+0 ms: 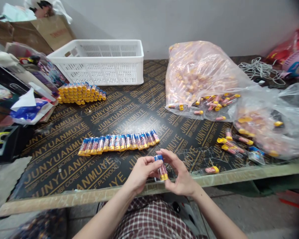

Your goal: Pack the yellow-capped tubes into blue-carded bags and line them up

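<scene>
Between my two hands, near the table's front edge, is a small clear tube (161, 168) with a blue top, a yellow bottom end and pink contents. My left hand (142, 173) pinches it at its upper left side. The fingers of my right hand (180, 174) curve around its right side, touching the top and the yellow end. Beyond my hands, a slanting row of similar tubes (118, 142) lies side by side. A stack of tubes (81, 93) with yellow ends facing me is farther back left. One loose tube (211, 170) lies right of my right hand.
A white plastic basket (99, 69) stands at the back. Large clear bags (199, 69) of yellow-capped tubes fill the back right, with loose tubes (230, 146) before them. Packages and a blue-white packet (30, 109) crowd the left. White cable (260, 69) lies back right.
</scene>
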`<state>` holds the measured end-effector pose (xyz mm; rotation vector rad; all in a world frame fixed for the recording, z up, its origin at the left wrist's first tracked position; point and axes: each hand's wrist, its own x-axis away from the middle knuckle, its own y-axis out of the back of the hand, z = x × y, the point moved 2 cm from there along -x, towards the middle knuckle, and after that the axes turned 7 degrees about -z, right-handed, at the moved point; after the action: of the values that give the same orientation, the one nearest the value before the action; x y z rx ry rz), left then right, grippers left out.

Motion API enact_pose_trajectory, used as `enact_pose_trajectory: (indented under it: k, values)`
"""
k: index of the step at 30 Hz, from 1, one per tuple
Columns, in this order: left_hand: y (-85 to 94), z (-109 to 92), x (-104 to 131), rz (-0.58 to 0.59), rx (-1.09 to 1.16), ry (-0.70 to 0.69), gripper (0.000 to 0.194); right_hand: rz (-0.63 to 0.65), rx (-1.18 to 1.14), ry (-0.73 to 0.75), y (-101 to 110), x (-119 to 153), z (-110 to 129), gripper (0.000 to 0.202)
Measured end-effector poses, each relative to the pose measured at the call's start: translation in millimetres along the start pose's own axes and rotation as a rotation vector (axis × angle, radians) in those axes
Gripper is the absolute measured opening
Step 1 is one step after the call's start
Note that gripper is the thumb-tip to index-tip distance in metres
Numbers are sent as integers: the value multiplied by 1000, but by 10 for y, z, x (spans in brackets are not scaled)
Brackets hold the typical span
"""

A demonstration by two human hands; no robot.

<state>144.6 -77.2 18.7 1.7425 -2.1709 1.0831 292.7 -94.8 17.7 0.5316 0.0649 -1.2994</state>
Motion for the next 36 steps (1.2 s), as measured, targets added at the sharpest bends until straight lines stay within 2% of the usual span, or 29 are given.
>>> enact_pose_trajectory:
  k: [11,15,17,19,21,23,27,30,33,36]
  values:
    - [-2,12,19,-23,13,4,34,-38,-44,-15,-37,26,0,88]
    - [60,24,-24,-71,-37,-43,38,-45,26,32,20,-125,-57,84]
    - [139,33,-66,-183,-228,-167,39,-97,109,72,94,-311,-143,82]
    - [212,46,-106,-300,-579,-327,33,-128,219,95,164,-537,-269,81]
    - [248,79,-144,-351,-954,-422,25,-88,326,114,194,-755,-414,81]
    - [259,125,-178,-360,-1189,-435,19,-27,386,138,174,-922,-549,81]
    - [252,177,-204,-344,-1283,-443,7,46,437,159,61,-1053,-682,81]
    - [259,179,-193,-305,-1339,-469,13,89,493,150,63,-1028,-618,84]
    - [275,164,-179,-257,-1441,-526,23,90,695,108,295,-957,-511,85]
    - [282,164,-169,-218,-1551,-574,26,-10,1151,-131,812,-783,-490,77]
